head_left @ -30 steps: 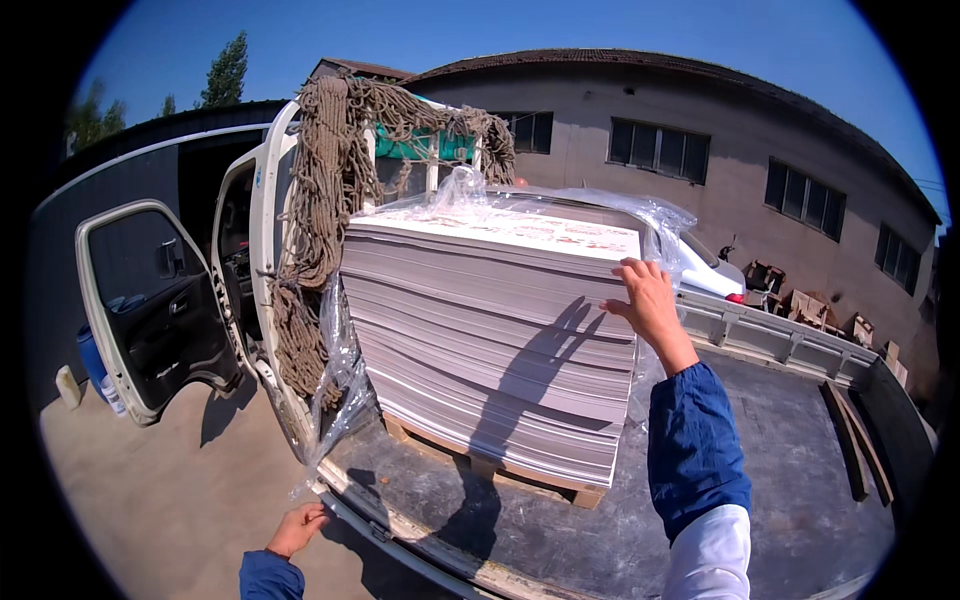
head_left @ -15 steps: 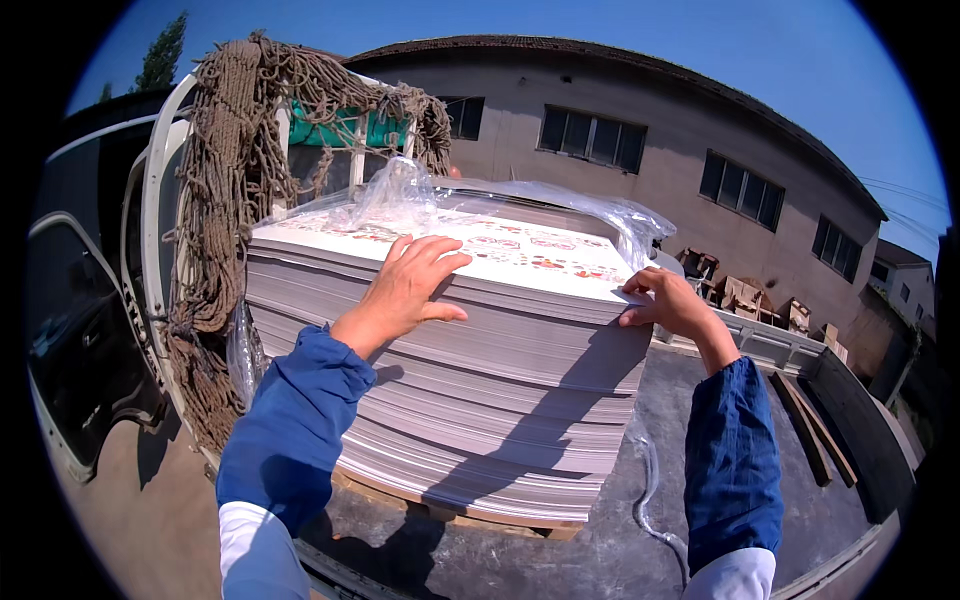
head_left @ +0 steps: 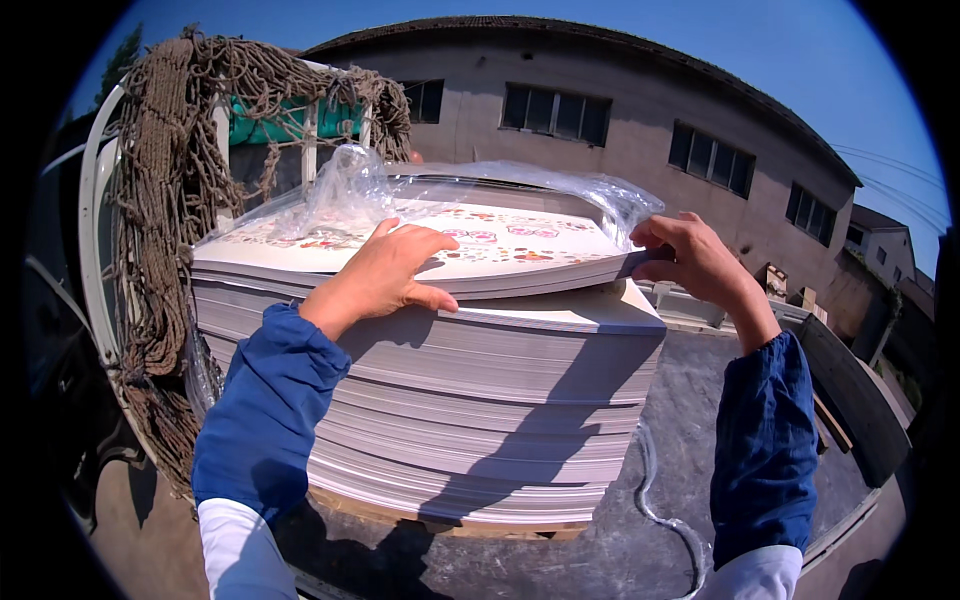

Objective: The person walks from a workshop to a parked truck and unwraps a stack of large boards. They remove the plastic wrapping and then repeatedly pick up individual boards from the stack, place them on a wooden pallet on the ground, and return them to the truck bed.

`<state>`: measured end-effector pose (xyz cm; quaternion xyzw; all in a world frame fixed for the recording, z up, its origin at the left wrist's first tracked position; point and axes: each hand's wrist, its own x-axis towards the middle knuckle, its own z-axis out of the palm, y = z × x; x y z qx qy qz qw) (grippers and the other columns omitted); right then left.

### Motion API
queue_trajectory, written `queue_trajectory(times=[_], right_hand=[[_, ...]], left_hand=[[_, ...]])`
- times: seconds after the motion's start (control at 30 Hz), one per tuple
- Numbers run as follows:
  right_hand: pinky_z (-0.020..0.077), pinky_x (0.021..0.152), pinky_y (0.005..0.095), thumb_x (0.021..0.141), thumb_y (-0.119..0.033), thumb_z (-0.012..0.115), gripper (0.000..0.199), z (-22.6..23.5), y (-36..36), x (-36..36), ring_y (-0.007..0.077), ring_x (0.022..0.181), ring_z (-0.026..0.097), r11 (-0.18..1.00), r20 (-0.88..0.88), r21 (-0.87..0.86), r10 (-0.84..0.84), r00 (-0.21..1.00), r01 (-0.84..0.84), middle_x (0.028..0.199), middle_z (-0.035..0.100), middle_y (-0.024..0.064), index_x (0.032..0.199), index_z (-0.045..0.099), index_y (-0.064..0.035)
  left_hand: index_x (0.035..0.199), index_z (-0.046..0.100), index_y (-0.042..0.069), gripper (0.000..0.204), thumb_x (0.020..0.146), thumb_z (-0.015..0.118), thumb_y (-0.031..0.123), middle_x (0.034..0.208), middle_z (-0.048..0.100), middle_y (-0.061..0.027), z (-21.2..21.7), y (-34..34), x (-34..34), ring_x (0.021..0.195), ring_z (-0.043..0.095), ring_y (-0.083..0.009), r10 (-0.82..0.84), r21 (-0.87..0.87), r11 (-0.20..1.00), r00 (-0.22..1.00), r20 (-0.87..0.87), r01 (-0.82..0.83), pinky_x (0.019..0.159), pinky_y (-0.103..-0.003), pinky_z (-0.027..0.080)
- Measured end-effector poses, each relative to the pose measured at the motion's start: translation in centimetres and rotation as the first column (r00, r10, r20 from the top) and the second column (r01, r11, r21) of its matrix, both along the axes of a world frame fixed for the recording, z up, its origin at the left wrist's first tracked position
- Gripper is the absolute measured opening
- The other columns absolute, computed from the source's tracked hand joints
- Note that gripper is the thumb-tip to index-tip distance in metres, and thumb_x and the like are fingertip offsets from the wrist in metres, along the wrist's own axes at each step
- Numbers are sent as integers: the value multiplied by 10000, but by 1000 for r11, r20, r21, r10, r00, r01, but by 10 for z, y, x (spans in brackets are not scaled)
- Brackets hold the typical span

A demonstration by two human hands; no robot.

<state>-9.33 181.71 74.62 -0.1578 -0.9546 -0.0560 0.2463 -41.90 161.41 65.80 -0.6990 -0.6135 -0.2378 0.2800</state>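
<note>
A tall stack of printed cardboard sheets (head_left: 470, 400) stands on a wooden pallet (head_left: 490, 527). My right hand (head_left: 690, 262) pinches the near right corner of a top batch of sheets (head_left: 530, 250), white with red and orange prints. That corner is raised, with a wedge-shaped gap over the sheets below. At the front edge of the same batch, my left hand (head_left: 385, 275) is open, fingers over the top face and thumb apart at the edge. Clear plastic film (head_left: 350, 190) lies crumpled over the back of the stack.
The stack sits on a truck bed (head_left: 680, 480) with low side walls. A thick rope net (head_left: 160, 200) hangs over a white frame at the left. A twisted plastic strip (head_left: 655, 500) lies right of the pallet. Behind stands a grey building (head_left: 640, 120) with windows.
The right hand has lifted the near right corner of the top batch up and to the right. My left hand has shifted slightly along the front edge. The view has turned a little.
</note>
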Motion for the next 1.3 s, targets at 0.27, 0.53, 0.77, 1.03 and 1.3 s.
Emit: queue_trajectory(times=[0.27,0.53,0.77,1.03,1.3], right_hand=[[312,1127,532,882,-306,692,320,-4,6,-15,252,1116,605,690,-95,724,76,993,16,1137,660,48,1144,608,-142],[548,780,348,810,-283,793,513,-5,-20,-40,270,984,656,867,-55,421,-267,962,265,1122,670,120,1221,554,-91],[549,634,392,867,-293,704,294,-20,-17,-28,299,723,688,830,166,551,-210,963,86,765,687,132,1037,599,-78],[558,633,401,830,-202,660,241,-24,-72,14,314,720,699,805,134,593,-70,989,-23,737,689,133,1015,641,-48],[520,584,357,819,-234,762,246,-31,-139,177,242,661,673,768,79,627,-227,971,129,837,714,117,965,642,-76]], left_hand=[[1144,573,56,465,810,752,326,901,689,-152,1,18,30,791,676,-316,-18,254,965,980,-198,69,681,-391,532],[1006,535,50,395,827,738,337,754,660,-125,29,22,18,689,678,-287,81,245,970,935,-345,7,576,-368,537],[1004,483,60,377,774,752,190,784,648,-126,7,18,41,742,669,-327,111,123,990,932,-345,-73,631,-415,537],[1132,493,94,460,755,755,125,868,669,-140,8,-33,72,813,673,-355,118,-2,992,944,-309,-125,682,-446,539],[1103,534,61,441,725,752,123,848,656,-74,-1,-84,218,778,680,-292,4,190,979,935,-354,68,629,-404,554]])
